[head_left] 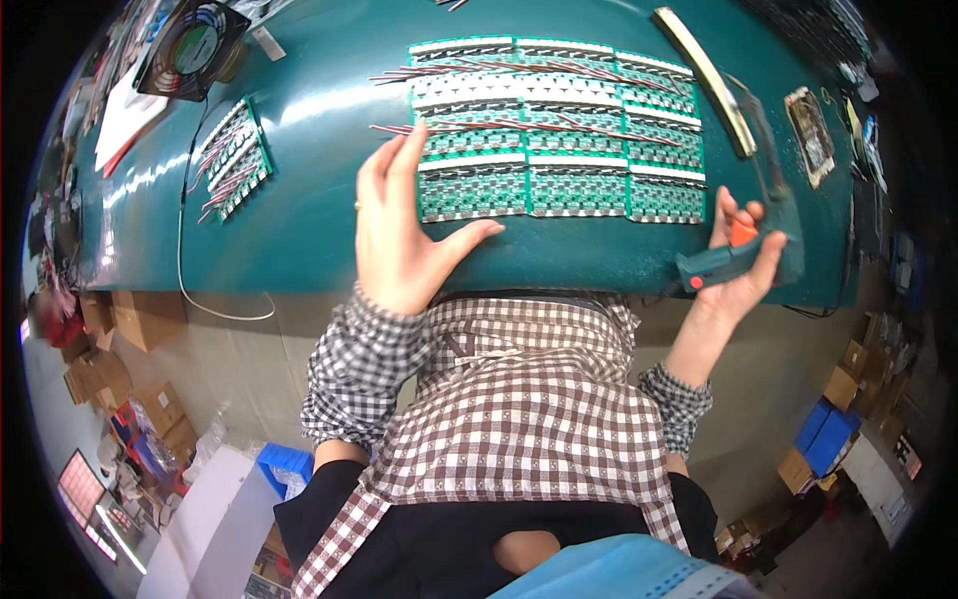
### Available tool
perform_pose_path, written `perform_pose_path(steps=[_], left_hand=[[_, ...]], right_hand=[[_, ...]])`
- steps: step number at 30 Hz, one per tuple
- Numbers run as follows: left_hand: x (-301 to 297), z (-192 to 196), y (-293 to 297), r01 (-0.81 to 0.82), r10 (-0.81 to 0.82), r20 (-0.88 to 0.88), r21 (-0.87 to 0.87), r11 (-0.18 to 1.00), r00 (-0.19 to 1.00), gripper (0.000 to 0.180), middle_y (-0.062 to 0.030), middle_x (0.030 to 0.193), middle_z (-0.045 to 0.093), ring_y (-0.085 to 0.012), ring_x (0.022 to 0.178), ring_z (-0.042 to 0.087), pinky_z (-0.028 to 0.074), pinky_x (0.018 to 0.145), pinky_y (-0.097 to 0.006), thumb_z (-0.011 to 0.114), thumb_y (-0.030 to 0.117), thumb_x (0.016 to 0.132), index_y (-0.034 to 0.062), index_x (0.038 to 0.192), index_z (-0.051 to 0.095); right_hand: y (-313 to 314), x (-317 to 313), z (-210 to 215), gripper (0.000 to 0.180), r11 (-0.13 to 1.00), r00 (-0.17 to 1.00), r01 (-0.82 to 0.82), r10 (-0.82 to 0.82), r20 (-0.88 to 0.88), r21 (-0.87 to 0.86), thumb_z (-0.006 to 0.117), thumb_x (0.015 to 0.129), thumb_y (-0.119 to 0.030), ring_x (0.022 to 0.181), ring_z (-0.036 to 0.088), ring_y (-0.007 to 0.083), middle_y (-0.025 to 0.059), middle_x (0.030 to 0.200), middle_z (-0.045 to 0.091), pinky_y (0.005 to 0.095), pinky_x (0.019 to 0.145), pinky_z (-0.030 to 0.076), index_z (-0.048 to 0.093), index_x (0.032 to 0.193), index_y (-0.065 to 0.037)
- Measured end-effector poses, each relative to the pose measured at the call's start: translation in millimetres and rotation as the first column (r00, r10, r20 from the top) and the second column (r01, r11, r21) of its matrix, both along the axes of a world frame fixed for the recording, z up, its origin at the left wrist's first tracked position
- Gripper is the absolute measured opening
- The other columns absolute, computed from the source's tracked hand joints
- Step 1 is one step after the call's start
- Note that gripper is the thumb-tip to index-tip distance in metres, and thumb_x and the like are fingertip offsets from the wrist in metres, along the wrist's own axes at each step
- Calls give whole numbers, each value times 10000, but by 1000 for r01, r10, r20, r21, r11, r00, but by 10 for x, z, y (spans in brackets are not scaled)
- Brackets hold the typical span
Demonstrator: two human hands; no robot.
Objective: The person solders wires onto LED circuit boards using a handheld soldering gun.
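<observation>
Several green circuit boards [577,192] lie in rows on the bench, with pairs of thin red and black wires [439,128] across the upper rows. My left hand [394,235] rests at the left edge of these boards, thumb and fingers spread apart, holding nothing. At the right, my right hand [743,280] is wrapped round the handle of a dark green soldering gun [788,235] with an orange trigger. Its thin metal front part points away from me, right of the boards. The very tip is hard to make out.
A smaller group of wired boards [239,165] lies at the left, near a black fan [195,50] and its cable [182,220]. Beyond the boards' right side are a long pale bar [704,80] and a stained shallow tray [810,135]. The green bench's front edge [319,290] runs before me.
</observation>
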State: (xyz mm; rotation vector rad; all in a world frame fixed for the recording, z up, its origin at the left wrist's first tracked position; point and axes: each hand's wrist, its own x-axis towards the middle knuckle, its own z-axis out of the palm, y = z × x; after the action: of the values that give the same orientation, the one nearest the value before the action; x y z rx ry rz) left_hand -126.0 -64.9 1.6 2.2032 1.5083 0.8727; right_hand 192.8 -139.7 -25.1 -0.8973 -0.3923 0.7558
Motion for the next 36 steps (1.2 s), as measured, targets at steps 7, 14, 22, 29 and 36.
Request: perform_pose_path(steps=[7,14,22,29,36], left_hand=[[-476,641,521,126,-3,422,-264,956,906,304,-99,1058,612,-166,994,582,453,882,-280,598,10,829,-23,1128,555],[-42,254,1620,257,-261,-4,-149,955,965,181,-84,874,616,-160,797,614,495,728,-275,622,65,799,35,977,624],[170,-119,1917,170,-175,-153,-48,984,973,111,-86,785,558,-246,715,591,476,642,-343,649,125,756,54,810,583],[169,-75,1902,264,-289,-139,-172,949,947,114,-82,788,532,-210,701,575,465,627,-320,638,90,764,40,801,542],[158,-13,1914,219,-231,-14,-262,940,973,124,-118,785,611,-292,754,606,476,673,-380,610,160,791,59,836,552]], right_hand=[[-172,293,45,453,998,994,-35,40,-100,51,585,858,-394,842,599,283,99,824,613,509,1076,276,510,1008,27],[-235,270,-49,414,999,993,-50,51,-111,12,522,897,-406,783,586,186,58,825,582,472,1053,322,489,1004,-7],[-305,182,55,403,996,985,-82,87,-148,37,514,905,-396,832,558,177,44,891,543,443,1041,345,472,1019,-12],[-320,132,-2,408,993,974,-102,110,-198,52,530,895,-403,863,539,180,53,862,536,427,1038,352,466,1019,-20],[-289,47,-8,425,997,977,-63,69,-203,38,534,889,-413,855,548,178,54,851,559,435,1019,359,473,1037,-19]])
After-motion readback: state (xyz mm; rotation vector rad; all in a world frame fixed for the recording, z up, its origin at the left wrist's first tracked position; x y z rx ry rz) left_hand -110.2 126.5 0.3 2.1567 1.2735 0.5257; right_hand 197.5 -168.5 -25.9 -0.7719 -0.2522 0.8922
